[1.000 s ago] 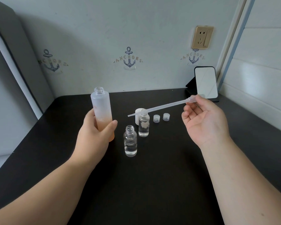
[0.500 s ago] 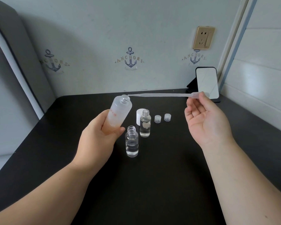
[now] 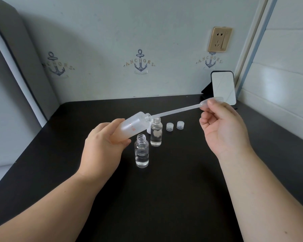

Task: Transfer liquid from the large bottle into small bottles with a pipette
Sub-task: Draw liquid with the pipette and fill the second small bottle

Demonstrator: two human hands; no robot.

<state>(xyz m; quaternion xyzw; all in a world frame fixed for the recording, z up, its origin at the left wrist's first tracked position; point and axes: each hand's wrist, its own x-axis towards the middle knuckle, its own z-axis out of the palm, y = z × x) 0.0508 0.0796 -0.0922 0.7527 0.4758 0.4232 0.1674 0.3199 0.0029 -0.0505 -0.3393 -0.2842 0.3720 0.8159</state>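
My left hand (image 3: pixel 101 147) grips the large frosted bottle (image 3: pixel 131 127) by its base, tilted steeply with its open neck pointing right. My right hand (image 3: pixel 220 130) pinches the bulb of the clear plastic pipette (image 3: pixel 178 110), whose long tip reaches into the large bottle's neck. Two small clear bottles stand uncapped on the black table: the nearer one (image 3: pixel 141 151) and the farther one (image 3: pixel 156 132), each holding some clear liquid.
Two small clear caps (image 3: pixel 169 126) (image 3: pixel 180 125) lie right of the bottles. A white cap (image 3: pixel 148 130) peeks out behind the large bottle. A phone on a stand (image 3: pixel 223 88) leans at the back right corner. Walls close the table (image 3: pixel 164 198) at the back and right.
My left hand has tilted the large bottle from upright to steeply slanted. My right hand has swung the pipette so its tip now sits in the bottle's neck.
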